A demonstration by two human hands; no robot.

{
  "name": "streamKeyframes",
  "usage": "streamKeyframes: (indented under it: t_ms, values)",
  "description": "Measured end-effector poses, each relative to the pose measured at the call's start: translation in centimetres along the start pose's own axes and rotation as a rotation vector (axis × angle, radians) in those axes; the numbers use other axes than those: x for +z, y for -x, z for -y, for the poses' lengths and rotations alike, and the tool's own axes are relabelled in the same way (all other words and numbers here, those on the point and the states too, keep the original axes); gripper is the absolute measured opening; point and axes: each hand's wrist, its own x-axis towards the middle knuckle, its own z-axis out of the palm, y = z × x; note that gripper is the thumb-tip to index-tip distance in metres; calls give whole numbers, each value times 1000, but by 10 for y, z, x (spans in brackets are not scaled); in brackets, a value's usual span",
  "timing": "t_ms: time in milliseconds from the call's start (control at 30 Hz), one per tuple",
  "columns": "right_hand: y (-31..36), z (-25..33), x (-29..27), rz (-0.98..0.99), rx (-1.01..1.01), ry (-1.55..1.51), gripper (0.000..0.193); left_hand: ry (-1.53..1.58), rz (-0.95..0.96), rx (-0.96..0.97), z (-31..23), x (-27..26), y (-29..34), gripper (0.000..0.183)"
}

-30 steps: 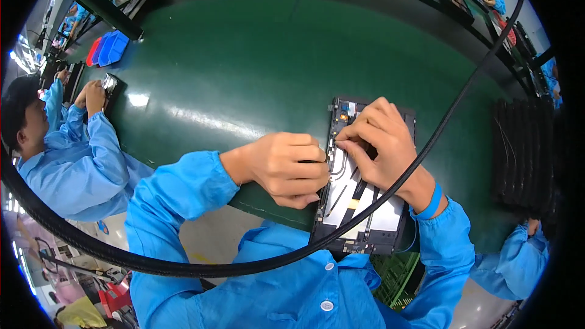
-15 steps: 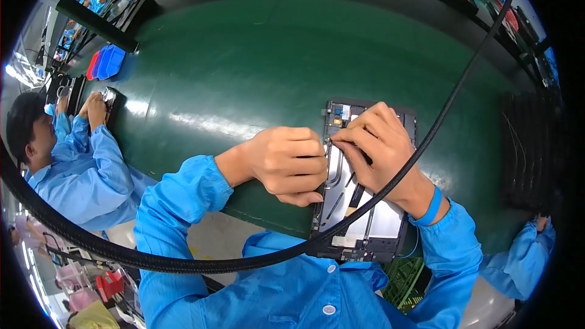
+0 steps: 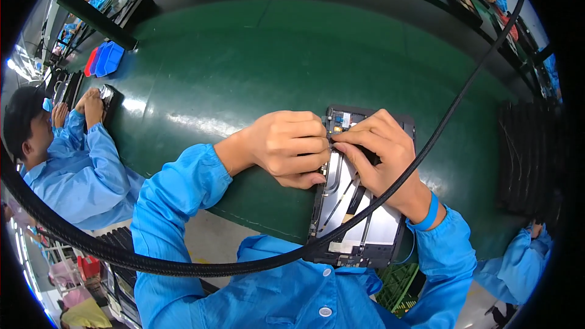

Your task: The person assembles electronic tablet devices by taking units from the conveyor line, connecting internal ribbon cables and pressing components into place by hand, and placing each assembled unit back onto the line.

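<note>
An opened tablet [image 3: 385,227] lies on the green table [image 3: 244,79], its silver battery, thin black flex cables and circuit parts exposed. My left hand [image 3: 291,149] is curled closed at the tablet's upper left edge, its fingertips turned out of sight, so what it grips is hidden. Over the upper half of the tablet, my right hand [image 3: 385,161] pinches thumb and forefinger together by the left-edge circuit parts. Whatever lies in that pinch is too small to name. A blue wrist strap [image 3: 432,210] circles my right wrist.
A thick black braided cable [image 3: 244,265] curves across the view before my arms. Blue and red bins [image 3: 108,59] stand at the far left, near a co-worker [image 3: 79,158] handling another device. Dark stacked trays [image 3: 529,158] stand at the right. A green crate [image 3: 397,289] sits below the table edge.
My left hand has shifted up along the tablet's left edge, closer to my right fingertips. My right hand keeps its pinch at nearly the same spot. The whole view has shifted slightly.
</note>
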Motion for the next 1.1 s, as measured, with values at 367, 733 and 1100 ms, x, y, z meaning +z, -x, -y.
streamKeyframes:
  t_ms: [367, 733, 1100]
  values:
    - [-3, 4, -4, 54, 219, -84, 13, 54, 16, -114, -4, 0, 10, 36]
    - [-7, 7, -4, 79, 279, -92, 14, 76, -25, -106, 1, 2, 8, 25]
    - [-9, 7, -3, 80, 254, -90, 13, 147, -27, -193, 2, 3, 16, 29]
